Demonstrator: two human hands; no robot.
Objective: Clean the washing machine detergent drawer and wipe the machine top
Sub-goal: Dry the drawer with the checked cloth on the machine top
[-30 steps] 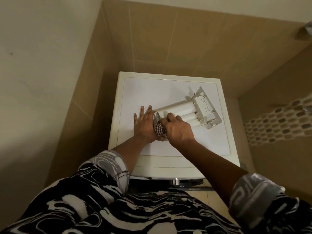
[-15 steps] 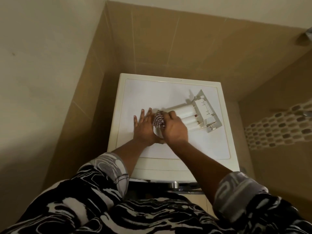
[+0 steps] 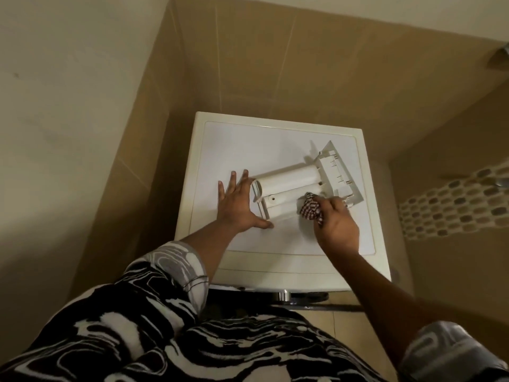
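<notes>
A: Where is the drawer (image 3: 297,190)?
B: Upside down on the washing machine top (image 3: 264,150). The left hand (image 3: 239,205) lies flat, fingers spread, against its end.
A: And the right hand (image 3: 336,221)?
B: Its grip holds a checked cloth (image 3: 310,208) on the drawer.
</notes>
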